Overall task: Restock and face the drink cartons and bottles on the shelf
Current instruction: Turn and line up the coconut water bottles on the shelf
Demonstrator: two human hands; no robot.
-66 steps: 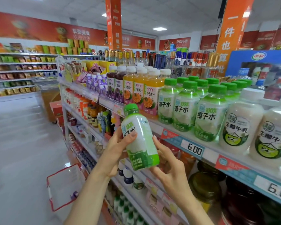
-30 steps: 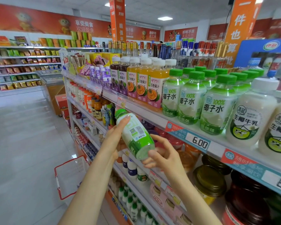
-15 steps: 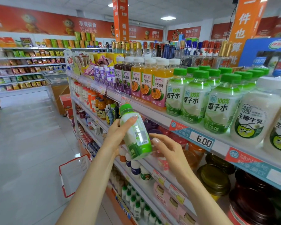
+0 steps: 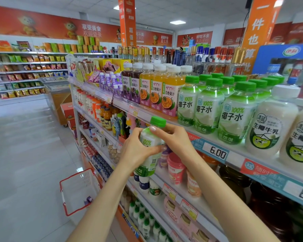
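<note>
The right hand (image 4: 173, 139) has joined the left hand (image 4: 135, 151), fingers (image 4: 157, 130) curled round the bottle (image 4: 147, 142) of cloudy liquid.

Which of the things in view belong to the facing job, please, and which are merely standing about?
Job: green-capped bottle, gripped by left hand and right hand; matching coconut-water row; top shelf.
Just there: snack shelves across the aisle; tall glass bottles behind; red basket on the floor.
</note>
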